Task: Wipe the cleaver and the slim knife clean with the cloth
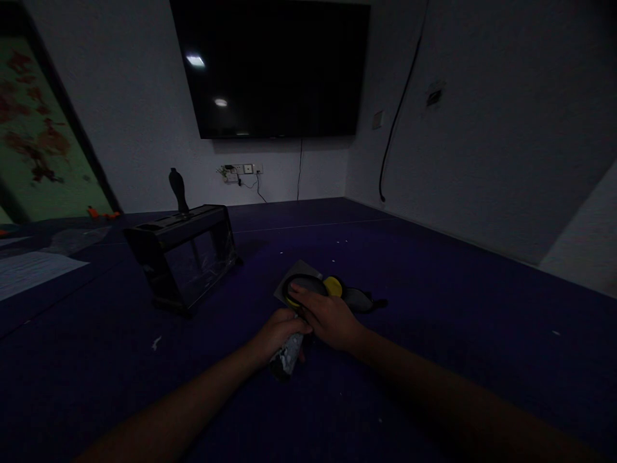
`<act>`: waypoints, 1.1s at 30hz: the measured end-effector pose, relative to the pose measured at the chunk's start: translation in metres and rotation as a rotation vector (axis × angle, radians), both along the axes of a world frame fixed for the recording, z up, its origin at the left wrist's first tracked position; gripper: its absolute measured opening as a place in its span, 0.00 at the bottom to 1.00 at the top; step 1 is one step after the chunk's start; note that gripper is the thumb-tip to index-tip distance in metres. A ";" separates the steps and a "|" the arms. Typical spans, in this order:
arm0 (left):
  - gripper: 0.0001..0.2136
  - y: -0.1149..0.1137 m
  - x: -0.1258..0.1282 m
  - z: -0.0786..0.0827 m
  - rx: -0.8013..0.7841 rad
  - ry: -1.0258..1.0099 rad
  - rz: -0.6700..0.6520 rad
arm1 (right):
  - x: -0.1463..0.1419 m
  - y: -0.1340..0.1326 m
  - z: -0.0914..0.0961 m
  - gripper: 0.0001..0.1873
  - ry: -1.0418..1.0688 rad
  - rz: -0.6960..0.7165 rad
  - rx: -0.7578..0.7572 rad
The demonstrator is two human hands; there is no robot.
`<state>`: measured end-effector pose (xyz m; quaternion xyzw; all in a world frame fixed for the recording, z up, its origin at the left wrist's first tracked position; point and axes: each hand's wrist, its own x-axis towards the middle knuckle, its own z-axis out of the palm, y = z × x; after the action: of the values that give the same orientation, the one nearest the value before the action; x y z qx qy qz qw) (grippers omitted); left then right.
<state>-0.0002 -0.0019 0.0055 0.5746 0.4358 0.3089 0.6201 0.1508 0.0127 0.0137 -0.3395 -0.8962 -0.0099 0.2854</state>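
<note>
My left hand (282, 331) is closed around a grey handle (288, 355) flecked with white, its dark end pointing toward me. Just ahead of it is my right hand (330, 315), its fingers bent over a black and yellow object with rounded pads (308, 281); the exact kind is hard to make out in the dim light. From beneath the near pad a flat grey square plate (299, 267) sticks out. Whether it joins the handle is hidden by my hands. To the right, a second dark oval part (357, 299) lies beside a yellow piece (333, 286).
A black frame box with clear sides (197, 257) stands on the purple floor (434, 360) at left, a dark vase-shaped piece (177, 190) on top. White sheets (38, 273) lie farther left. A large screen (284, 71) hangs on the wall above sockets and cables (243, 170).
</note>
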 end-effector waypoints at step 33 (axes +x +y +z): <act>0.09 0.000 0.001 0.002 -0.004 -0.036 -0.006 | -0.001 -0.001 0.003 0.23 -0.019 0.002 -0.013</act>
<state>0.0007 -0.0016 0.0077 0.5692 0.4234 0.3164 0.6298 0.1499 0.0114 0.0166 -0.3405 -0.8992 -0.0073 0.2748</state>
